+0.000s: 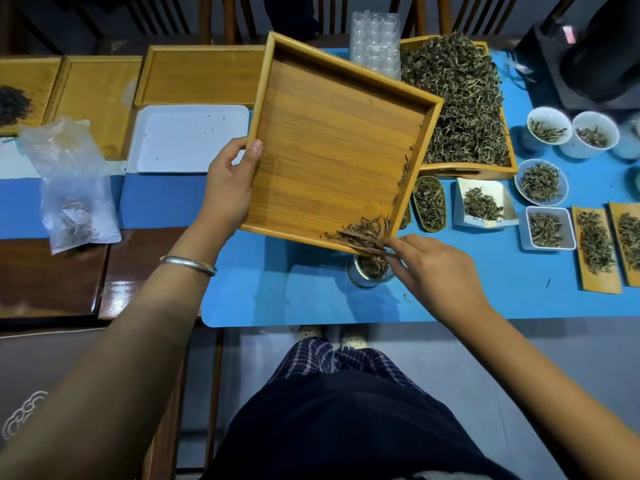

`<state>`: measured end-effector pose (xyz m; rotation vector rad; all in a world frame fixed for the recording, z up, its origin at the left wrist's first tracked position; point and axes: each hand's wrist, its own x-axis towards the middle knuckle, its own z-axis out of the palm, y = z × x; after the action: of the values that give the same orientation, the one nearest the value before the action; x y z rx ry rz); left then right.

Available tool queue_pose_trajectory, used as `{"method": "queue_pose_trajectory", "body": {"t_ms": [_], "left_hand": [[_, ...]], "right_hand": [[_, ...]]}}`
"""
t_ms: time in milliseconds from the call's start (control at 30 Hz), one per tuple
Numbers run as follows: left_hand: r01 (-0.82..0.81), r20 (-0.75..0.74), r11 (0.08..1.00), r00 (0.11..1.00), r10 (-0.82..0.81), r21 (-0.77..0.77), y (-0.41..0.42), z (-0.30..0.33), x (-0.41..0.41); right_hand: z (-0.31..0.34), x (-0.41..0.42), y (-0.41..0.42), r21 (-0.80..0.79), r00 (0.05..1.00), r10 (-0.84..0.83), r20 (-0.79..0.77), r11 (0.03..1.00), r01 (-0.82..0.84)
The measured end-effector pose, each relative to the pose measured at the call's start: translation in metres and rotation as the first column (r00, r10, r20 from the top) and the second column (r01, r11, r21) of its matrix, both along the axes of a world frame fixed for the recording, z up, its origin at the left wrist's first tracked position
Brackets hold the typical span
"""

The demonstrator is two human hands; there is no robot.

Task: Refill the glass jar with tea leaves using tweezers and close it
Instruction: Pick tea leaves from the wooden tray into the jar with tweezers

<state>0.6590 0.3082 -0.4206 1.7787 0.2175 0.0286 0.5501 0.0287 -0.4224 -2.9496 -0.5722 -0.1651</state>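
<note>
A: Starting at the left: plastic bag (74,188) with a few leaves, lying on the table, well clear of the work.

B: Then left hand (230,183), thumb over the rim of the bamboo tray (332,140), fingers curled beneath. Tilted, low corner toward the body.

A: Tea leaves (365,232) heaped in that low corner?

B: Yes, right above the glass jar (369,271) (partly hidden under the tray edge, standing on the blue mat (485,299)).

A: And the right hand (436,271)?

B: Just right of the jar, pinching tweezers (367,245) across the leaves. Tips too blurred to call spread or pressed.

A: So a short pull down and toward the body, probably.

B: No lid spotted.
</note>
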Motion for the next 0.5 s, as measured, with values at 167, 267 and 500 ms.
{"method": "queue_pose_trajectory", "body": {"t_ms": [167, 267, 500], "left_hand": [[-0.002, -0.002, 1.000, 1.000, 0.002, -0.004, -0.001, 0.000, 0.000], [-0.003, -0.001, 1.000, 1.000, 0.003, -0.001, -0.001, -0.001, -0.001], [0.015, 0.018, 1.000, 1.000, -0.015, 0.008, -0.001, -0.003, 0.001]], "right_hand": [[-0.006, -0.007, -0.012, -0.004, 0.999, -0.018, 0.034, 1.000, 0.019], [-0.008, -0.011, -0.018, 0.002, 0.999, -0.039, 0.038, 0.999, 0.039], [-0.010, -0.021, -0.033, -0.016, 0.995, -0.090, 0.041, 0.996, 0.091]]}}
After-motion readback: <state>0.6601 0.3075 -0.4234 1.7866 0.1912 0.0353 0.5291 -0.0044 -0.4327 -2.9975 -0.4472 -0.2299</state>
